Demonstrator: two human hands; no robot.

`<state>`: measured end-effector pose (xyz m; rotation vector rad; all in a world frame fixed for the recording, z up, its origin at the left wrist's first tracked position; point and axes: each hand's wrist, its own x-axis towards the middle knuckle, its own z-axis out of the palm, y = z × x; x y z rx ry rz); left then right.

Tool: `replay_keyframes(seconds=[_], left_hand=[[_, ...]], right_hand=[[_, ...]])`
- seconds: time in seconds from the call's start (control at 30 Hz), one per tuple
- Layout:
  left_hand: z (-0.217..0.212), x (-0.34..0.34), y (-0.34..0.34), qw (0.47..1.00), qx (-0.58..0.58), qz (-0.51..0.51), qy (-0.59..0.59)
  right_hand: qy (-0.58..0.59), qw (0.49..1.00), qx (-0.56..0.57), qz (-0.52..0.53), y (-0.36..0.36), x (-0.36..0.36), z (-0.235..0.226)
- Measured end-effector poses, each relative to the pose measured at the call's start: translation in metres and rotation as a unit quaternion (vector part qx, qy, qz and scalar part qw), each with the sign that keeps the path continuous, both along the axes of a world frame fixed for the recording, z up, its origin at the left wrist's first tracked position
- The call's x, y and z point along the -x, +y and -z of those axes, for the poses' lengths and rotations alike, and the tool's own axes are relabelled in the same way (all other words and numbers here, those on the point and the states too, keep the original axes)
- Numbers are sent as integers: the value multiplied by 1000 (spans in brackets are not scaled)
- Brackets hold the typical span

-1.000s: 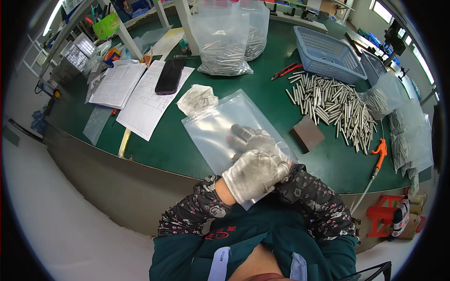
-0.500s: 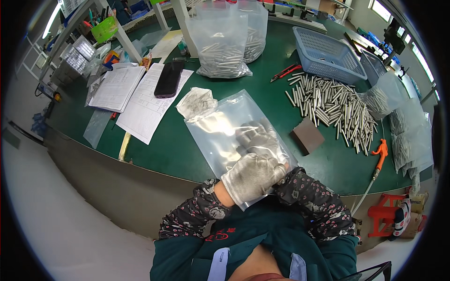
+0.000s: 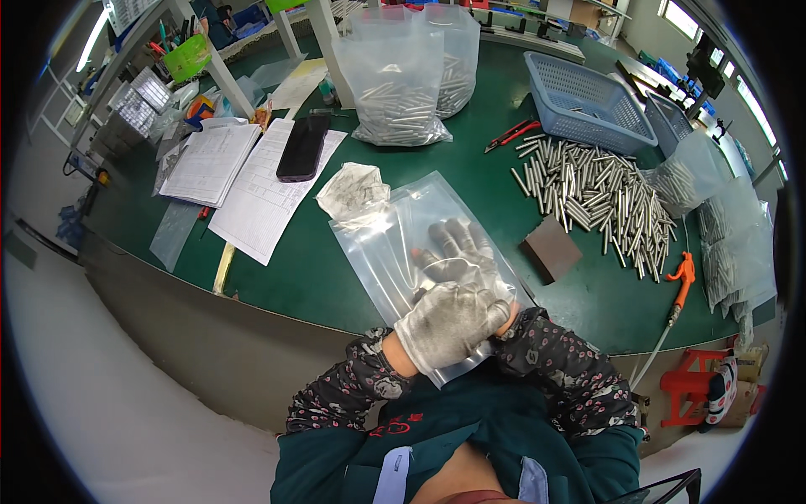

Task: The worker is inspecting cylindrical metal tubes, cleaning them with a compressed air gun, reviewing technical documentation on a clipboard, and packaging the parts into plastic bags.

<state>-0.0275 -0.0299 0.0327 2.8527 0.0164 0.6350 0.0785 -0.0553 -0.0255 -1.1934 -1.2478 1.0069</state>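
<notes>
A clear plastic bag (image 3: 388, 259) lies slanted over the table's front edge. My right hand (image 3: 460, 260), in a greyish-white glove, is inside it with the fingers spread, seen through the film. Over the right wrist, at the bag's near end, my gloved left hand (image 3: 449, 328) is closed on the bag; its fingertips are partly hidden. A crumpled, smudged white cloth (image 3: 354, 193) touches the bag's far left corner. To the right sit a dark brown block (image 3: 552, 249) and a heap of short metal pins (image 3: 600, 193).
Behind the heap stands a blue plastic basket (image 3: 588, 109), with red-handled pliers (image 3: 512, 134) beside it. Bags of pins (image 3: 399, 109) stand at the back. Papers (image 3: 260, 202) and a black phone (image 3: 303, 149) lie left. An orange air gun (image 3: 682, 275) is at the right edge.
Inside the bag, my right hand's fingers have spread and reached farther from me. The bag has shifted slightly toward me. My left hand stays nearly in place.
</notes>
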Motion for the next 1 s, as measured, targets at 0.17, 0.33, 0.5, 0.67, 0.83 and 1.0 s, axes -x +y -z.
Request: replay_keyframes(seconds=[0.17, 0.33, 0.5, 0.67, 0.83, 1.0], left_hand=[[-1, 1, -3, 1000, -23, -12, 5], [-3, 2, -8, 993, -110, -42, 7], [-1, 6, 0, 998, -53, -24, 0], [-1, 5, -5, 998, -60, -3, 0], [-3, 4, -3, 998, -68, 0, -1], [-31, 17, 24, 992, -72, -99, -27]], right_hand=[[-682, 729, 16, 67, 9, -1, -14], [-657, 747, 64, 76, 22, 0, -8], [-661, 740, 48, 111, 16, 1, 6], [-221, 972, -55, 61, 18, 3, 14], [-49, 995, -70, 55, 25, 0, 20], [-577, 812, -82, -23, -12, 5, -34]])
